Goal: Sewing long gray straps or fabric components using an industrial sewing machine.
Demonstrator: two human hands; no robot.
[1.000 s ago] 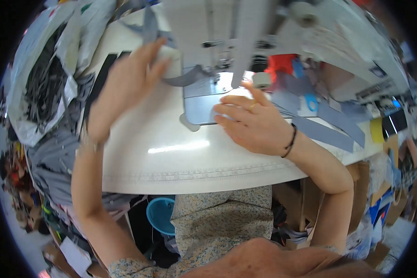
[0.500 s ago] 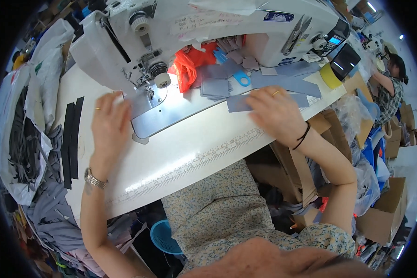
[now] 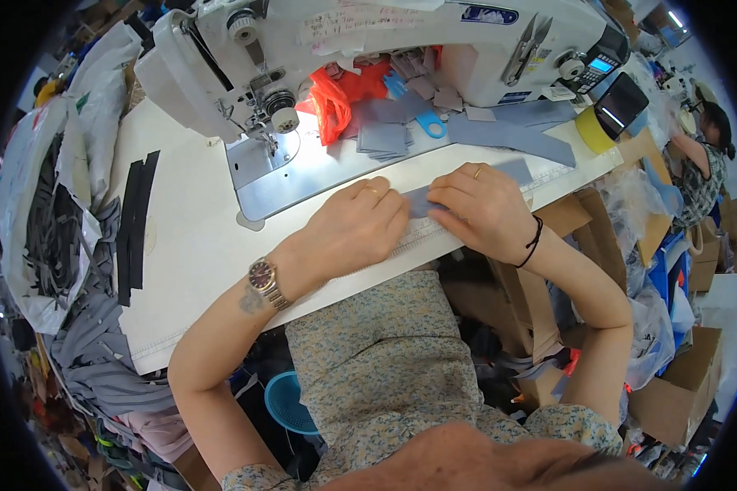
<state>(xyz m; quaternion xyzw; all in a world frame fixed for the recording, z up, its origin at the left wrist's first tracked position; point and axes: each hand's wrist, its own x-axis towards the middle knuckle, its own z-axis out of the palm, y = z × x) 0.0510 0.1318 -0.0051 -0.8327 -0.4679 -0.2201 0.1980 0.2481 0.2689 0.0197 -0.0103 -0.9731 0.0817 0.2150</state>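
Observation:
My left hand (image 3: pixel 360 222) and my right hand (image 3: pixel 477 211) are close together near the white table's (image 3: pixel 180 278) front edge, fingers closed on a grey fabric strip (image 3: pixel 509 176) that lies along the printed ruler. The strip's left end is hidden under my fingers. Behind them are the sewing machine (image 3: pixel 196 69) with its metal plate (image 3: pixel 266 196), a stack of grey pieces (image 3: pixel 381 139), more grey strips (image 3: pixel 512 139) and a blue-handled tool (image 3: pixel 430 123).
Red plastic bag (image 3: pixel 332 114) under the arm; black strips (image 3: pixel 135 229) left; sacks of scraps (image 3: pixel 49 221) far left; yellow tape roll (image 3: pixel 591 132) and dark device (image 3: pixel 621 106) right; cardboard boxes (image 3: pixel 671 380) and co-worker (image 3: pixel 700 164) far right; blue basket (image 3: pixel 291 401) below.
My left hand has moved right and down from beside the machine's needle area to the strip near the front edge, beside my right hand. The view has swung, showing more of the right side.

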